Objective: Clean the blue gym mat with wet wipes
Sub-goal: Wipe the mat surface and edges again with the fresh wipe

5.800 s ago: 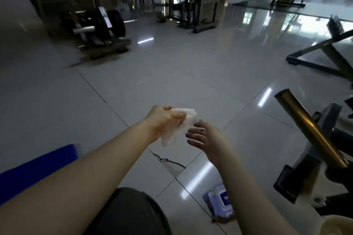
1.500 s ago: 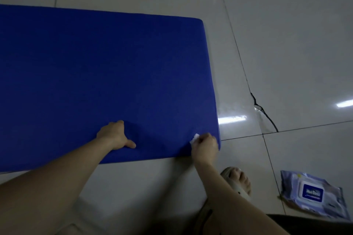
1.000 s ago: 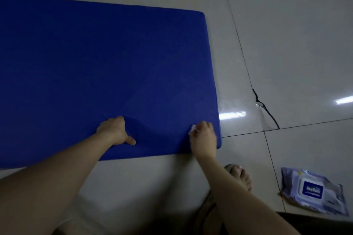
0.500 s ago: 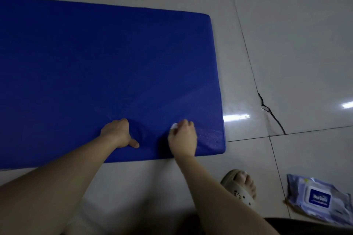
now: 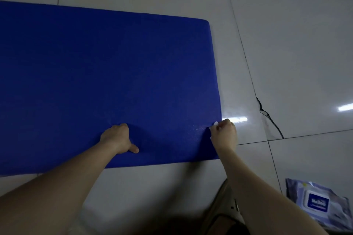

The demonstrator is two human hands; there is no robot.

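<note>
I'm clamping the bunched wet wipe [image 5: 215, 123] in my right hand [image 5: 223, 133], fingers curled round it, rubbing at the right edge of the blue gym mat [image 5: 114, 72] by its near-right corner; the mat is lying flat on the floor [image 5: 286, 44]. My left hand [image 5: 118, 137] is pressing near the mat's near edge, fingers curled under, gripping nothing. I'd be doing it best by pinning the mat firmly, opening the wipe flatter, and overlapping strokes inward from the edge.

Mat [image 5: 114, 72] top bare ahead; wipes pack [image 5: 321, 208], sandal [image 5: 229, 206] lower right.
</note>
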